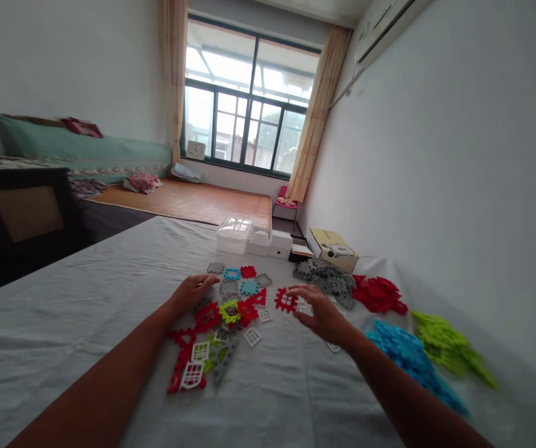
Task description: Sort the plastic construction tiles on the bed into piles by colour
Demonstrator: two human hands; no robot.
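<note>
Both my arms reach out over a bed covered with a white sheet (85, 323). My left hand (195, 290) lies with fingers stretched flat beside a cluster of red, grey, blue and yellow-green interlocking plastic tiles (230, 305). My right hand (317, 311) hovers with fingers spread over a white window-shaped tile (303, 307) next to a red tile (285, 300). White window pieces (193, 373) lie in the nearer part of the cluster. Neither hand holds anything that I can see.
Sorted piles of tiles lie to the right: grey (328, 279), red (380, 292), blue (403, 351), green (449, 348). A clear plastic box (235, 234), white boxes (272, 244) and a cardboard box (335, 249) stand at the far edge. The wall runs along the right.
</note>
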